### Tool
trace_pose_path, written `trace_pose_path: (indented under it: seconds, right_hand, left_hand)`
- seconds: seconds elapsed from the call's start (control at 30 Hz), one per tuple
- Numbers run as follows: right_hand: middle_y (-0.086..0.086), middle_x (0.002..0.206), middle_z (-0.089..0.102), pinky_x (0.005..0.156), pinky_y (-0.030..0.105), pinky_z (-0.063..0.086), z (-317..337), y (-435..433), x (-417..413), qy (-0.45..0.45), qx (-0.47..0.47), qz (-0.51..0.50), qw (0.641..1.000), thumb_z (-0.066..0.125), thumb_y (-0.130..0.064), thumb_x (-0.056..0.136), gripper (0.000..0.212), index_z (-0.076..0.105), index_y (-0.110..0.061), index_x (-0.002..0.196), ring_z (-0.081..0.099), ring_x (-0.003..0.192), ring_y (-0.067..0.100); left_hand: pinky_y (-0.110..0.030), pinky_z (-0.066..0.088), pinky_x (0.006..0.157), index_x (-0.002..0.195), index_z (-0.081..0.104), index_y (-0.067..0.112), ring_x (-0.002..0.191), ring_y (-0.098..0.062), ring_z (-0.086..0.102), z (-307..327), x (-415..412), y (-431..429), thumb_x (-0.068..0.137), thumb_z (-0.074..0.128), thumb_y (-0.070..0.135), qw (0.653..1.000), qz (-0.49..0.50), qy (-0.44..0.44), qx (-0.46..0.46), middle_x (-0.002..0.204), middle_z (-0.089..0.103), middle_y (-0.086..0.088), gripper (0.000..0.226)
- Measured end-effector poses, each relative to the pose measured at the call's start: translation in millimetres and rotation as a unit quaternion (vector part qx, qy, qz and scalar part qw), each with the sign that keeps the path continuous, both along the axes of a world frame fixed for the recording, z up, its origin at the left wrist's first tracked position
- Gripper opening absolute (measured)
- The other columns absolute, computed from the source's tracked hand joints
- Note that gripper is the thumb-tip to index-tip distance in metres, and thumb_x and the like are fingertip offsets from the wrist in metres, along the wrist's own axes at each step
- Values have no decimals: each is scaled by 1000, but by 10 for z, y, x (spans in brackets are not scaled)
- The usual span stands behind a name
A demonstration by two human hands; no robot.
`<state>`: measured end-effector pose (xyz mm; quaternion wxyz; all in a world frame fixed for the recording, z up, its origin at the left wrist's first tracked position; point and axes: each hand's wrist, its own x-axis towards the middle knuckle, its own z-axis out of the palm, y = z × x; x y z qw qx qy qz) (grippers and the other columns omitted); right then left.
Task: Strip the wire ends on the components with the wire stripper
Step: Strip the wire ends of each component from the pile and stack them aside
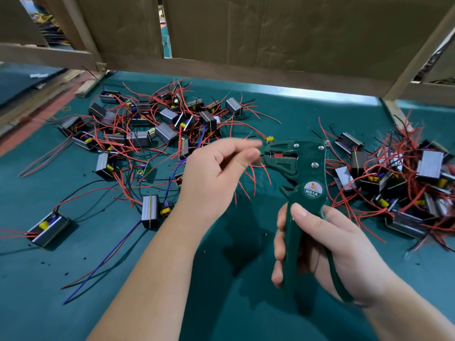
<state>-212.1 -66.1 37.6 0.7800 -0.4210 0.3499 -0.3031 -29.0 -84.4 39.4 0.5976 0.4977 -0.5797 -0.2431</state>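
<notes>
Closest in, the right grip [327, 244] is wrapping its fingers and thumb around both handles of the green wire stripper [307, 168] and holding it upright above the worktop [123, 303], nose pointing left. The left grip [216, 168] is pinching a thin dark wire end [262, 155] between thumb and forefinger and presenting it at the mouth of the tool, while loose red wires [253, 178] are hanging below that hand.

Judging by how they curl, the wires are looking light, limp and easy to buckle, so pinching just beside the tip seems the sound place to take hold. The stripper is looking rigid, and its smooth handles are probably wanting a full-hand squeeze. The components [160, 126], small blocky units, are likely heavier than their leads and may tug on a wire if left dangling.

Blur is smearing the left fingertips, so whether the wire is sitting inside the jaws or only touching them cannot be told. Which component this wire belongs to is staying hidden behind the hand. A second heap [406, 178] on the right is running off the frame edge, its wires too tangled to sort stripped from unstripped.
</notes>
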Motion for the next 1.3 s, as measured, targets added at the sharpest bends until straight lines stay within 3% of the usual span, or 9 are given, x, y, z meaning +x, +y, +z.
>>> trace_pose_path:
  seconds: [0.13, 0.23, 0.3, 0.4, 0.53, 0.77, 0.93, 1.17, 1.3]
  right_hand:
    - [17, 52, 41, 43, 33, 45, -7, -40, 58, 22, 11, -89, 996, 77, -34, 60, 40, 49, -7, 69, 42, 30, 22]
    - [16, 52, 42, 43, 33, 46, 16, -81, 14, 6, 24, -70, 997, 78, -29, 59, 35, 52, -8, 69, 42, 30, 23]
    - [14, 52, 43, 42, 34, 47, 27, -96, -10, -4, 33, -52, 998, 73, -35, 60, 32, 55, -9, 68, 43, 31, 25]
    - [10, 53, 46, 43, 35, 49, 65, -150, -82, -29, 29, -80, 996, 60, -40, 66, 28, 58, -12, 68, 46, 34, 26]
    - [11, 57, 48, 43, 39, 50, 122, -260, -247, -16, 30, -119, 992, 50, -37, 74, 27, 57, -11, 72, 48, 39, 28]
    - [21, 70, 57, 55, 47, 54, 3, -193, -188, -21, 85, 22, 996, 86, -35, 46, 53, 66, -5, 85, 60, 54, 36]
    - [27, 85, 60, 72, 57, 50, -21, -146, -149, -106, 52, 109, 987, 81, -31, 62, 52, 65, -2, 103, 62, 73, 45]
    - [28, 88, 59, 75, 59, 49, 9, -152, -142, -128, 55, 130, 982, 78, -29, 67, 51, 63, -1, 106, 61, 77, 46]
    - [27, 87, 60, 73, 55, 50, 22, -150, -156, -113, 43, 147, 982, 78, -32, 69, 50, 63, -3, 106, 62, 76, 46]
  left_hand:
    - [-21, 39, 57, 125, 44, 27, 47, 4, 46, -94, -8, -45, 99, 49, 10, 996, -5, 11, 85, 83, 74, 13, 32]
    - [-24, 33, 52, 101, 47, 24, 44, 0, 39, -166, -35, -81, 100, 46, 15, 992, 0, 26, 121, 80, 75, 8, 9]
    - [-21, 33, 47, 88, 44, 22, 43, -7, 35, -154, -33, -80, 100, 44, 19, 993, 5, 48, 106, 78, 75, 9, 13]
    - [-23, 28, 48, 81, 40, 25, 42, -3, 34, -147, 9, -75, 98, 42, 27, 995, 16, 24, 95, 77, 74, 5, 18]
    - [-10, 32, 50, 77, 50, 23, 47, 5, 45, -95, 77, -93, 95, 52, 25, 992, 35, 85, 83, 76, 71, 6, 18]
    - [-12, 35, 45, 78, 72, 16, 44, -4, 43, -20, 57, -39, 82, 67, 25, 982, -43, 155, 97, 59, 63, 5, 11]
    - [-9, 37, 45, 79, 72, 16, 50, 1, 53, 4, 55, -20, 87, 67, 13, 986, -35, 130, 96, 56, 63, 10, 10]
    - [-11, 44, 61, 78, 71, 22, 60, 1, 53, -3, 32, -8, 87, 68, 14, 996, -38, 45, 64, 66, 66, 13, 12]
    - [-10, 40, 57, 77, 69, 26, 57, 3, 49, -4, 47, 7, 87, 66, 19, 998, -38, 1, 50, 64, 62, 14, 12]
